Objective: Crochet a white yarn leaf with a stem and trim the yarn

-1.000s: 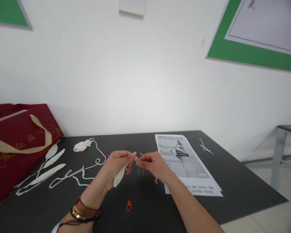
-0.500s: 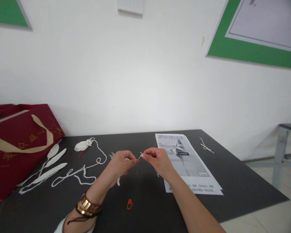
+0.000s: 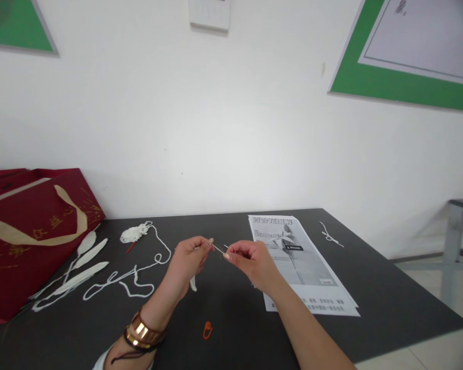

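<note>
Pinching strand (image 3: 218,249) in left hand (image 3: 191,259) and right hand (image 3: 253,261), now farther apart; stretched straight, short of desk's back edge (image 3: 208,218).

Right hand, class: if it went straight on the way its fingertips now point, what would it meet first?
Most likely the left hand, facing the right hand across a short gap bridged by a thin strand that both seem to pinch; depth is hard to judge here.

White wall (image 3: 239,118) (pale floor (image 3: 440,354) below)
</note>
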Available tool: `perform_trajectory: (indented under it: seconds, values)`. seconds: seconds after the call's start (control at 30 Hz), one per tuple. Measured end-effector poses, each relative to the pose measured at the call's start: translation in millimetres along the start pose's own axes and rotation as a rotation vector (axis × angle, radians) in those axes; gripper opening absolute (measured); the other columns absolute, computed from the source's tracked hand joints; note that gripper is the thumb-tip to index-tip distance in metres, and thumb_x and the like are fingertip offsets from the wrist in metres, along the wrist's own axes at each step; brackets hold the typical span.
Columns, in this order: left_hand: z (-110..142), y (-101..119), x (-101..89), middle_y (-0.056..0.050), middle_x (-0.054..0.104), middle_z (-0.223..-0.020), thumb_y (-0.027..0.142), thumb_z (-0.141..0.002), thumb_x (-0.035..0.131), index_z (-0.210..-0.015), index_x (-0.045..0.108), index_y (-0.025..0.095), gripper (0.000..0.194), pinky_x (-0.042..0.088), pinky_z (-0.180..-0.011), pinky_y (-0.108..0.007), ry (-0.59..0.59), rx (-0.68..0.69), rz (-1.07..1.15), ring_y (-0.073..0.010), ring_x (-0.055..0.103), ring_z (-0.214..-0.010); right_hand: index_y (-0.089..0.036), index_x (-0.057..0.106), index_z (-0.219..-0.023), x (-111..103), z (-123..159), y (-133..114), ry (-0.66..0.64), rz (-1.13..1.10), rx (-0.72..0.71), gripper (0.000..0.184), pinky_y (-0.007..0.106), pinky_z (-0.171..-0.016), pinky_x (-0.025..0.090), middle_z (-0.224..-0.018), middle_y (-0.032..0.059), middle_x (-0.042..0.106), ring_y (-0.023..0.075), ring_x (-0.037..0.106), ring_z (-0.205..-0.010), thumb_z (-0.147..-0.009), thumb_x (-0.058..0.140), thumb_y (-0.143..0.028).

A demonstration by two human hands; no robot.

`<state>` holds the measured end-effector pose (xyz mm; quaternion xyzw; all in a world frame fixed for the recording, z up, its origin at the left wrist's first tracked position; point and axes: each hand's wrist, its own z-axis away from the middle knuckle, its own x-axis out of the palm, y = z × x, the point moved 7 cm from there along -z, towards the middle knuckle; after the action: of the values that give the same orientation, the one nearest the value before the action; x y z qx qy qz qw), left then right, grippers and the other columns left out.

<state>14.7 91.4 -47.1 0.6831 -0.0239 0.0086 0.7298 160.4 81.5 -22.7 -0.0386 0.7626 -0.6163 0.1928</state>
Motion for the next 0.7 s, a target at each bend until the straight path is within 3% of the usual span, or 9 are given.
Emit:
perform_trajectory:
  seconds: [0.17,0.3,0.5,0.7]
  values:
    - [4.0,2.9,7.4,0.009,0.032,-0.041,0.037,-0.073,0.062,-0.062,0.051,0.015,0.027,0.019,-0.035,-0.018,-0.135,-0.071,0.308,-0.0031,0.021,-0.034,-0.013,0.063,-0.071,2.1,-1.4,2.7,-0.033,0.022,0.013,0.021,0.021,-0.043,0.017,-0.052,-0.0038,0.041,0.0065,0.027,-0.047,-0.077,0.06,-0.032]
    - [6.9,3.9,15.4,0.008,0.032,-0.042,0.033,-0.074,0.061,-0.059,0.048,0.015,0.027,0.02,-0.035,-0.018,-0.257,-0.149,0.386,-0.0032,0.023,-0.034,-0.013,0.064,-0.072,-0.9,-2.9,9.4,-0.012,-0.045,0.052,0.021,0.02,-0.045,0.021,-0.057,-0.0023,0.048,0.0067,0.031,-0.049,-0.075,0.062,-0.033]
    - [1.3,4.5,-0.3,0.009,0.03,-0.039,0.036,-0.072,0.063,-0.062,0.052,0.014,0.027,0.015,-0.033,-0.017,-0.1,-0.058,0.227,-0.0021,0.021,-0.032,-0.012,0.062,-0.074,-9.4,-3.5,8.2,0.01,-0.18,0.053,0.025,0.02,-0.042,0.018,-0.057,-0.0024,0.045,0.0059,0.028,-0.047,-0.073,0.064,-0.037]
    - [15.8,7.9,20.6,0.008,0.032,-0.039,0.035,-0.071,0.065,-0.063,0.055,0.013,0.026,0.016,-0.036,-0.018,-0.421,-0.16,0.25,-0.0022,0.023,-0.033,-0.012,0.061,-0.074,-22.9,-8.3,17.7,0.146,-0.1,0.057,0.03,0.02,-0.042,0.018,-0.053,-0.0027,0.041,0.007,0.028,-0.047,-0.076,0.06,-0.042]
